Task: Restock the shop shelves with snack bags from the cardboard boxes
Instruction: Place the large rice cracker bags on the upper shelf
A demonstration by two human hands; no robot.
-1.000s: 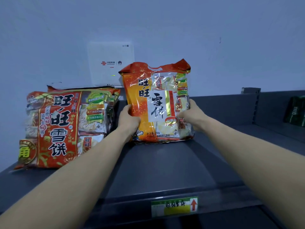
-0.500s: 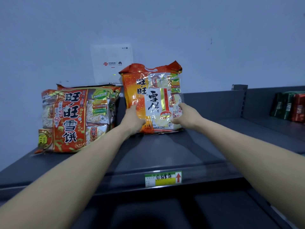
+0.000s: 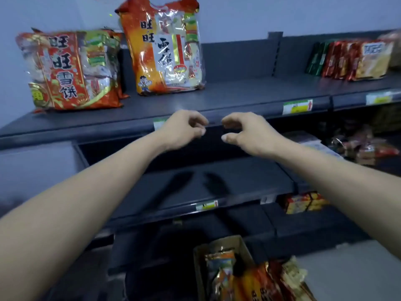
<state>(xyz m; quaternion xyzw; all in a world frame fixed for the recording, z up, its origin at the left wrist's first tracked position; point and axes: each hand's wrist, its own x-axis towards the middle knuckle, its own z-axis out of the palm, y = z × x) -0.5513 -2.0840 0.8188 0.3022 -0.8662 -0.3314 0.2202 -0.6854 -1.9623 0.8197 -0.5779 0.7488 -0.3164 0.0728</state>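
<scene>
Nearest, at the bottom, a cardboard box [image 3: 217, 244] holds orange snack bags [image 3: 256, 283]. Above it the left hand [image 3: 182, 129] and right hand [image 3: 245, 131] hover close together, fingers loosely curled, holding nothing. Beyond, on the top shelf [image 3: 238, 94], an upright orange bag [image 3: 165, 48] stands beside a wider red bag [image 3: 69, 70].
</scene>
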